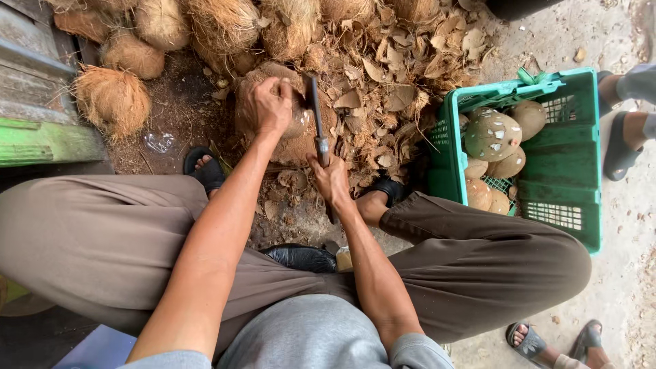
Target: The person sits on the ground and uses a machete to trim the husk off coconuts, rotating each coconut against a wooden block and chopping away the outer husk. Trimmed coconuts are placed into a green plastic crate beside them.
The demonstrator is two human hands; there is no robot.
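Clearly risky: left hand [268, 104] clamps the husked coconut [287, 126] just beside the cleaver [316, 119], which right hand [331, 179] grips closed. A glancing chop off the rounded husk could catch those fingers.

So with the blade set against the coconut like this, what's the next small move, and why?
Probably a short chop or pry downward with the right hand: the cleaver blade already rests against the coconut, which the left hand pins from above, and brown shell still covers its side.
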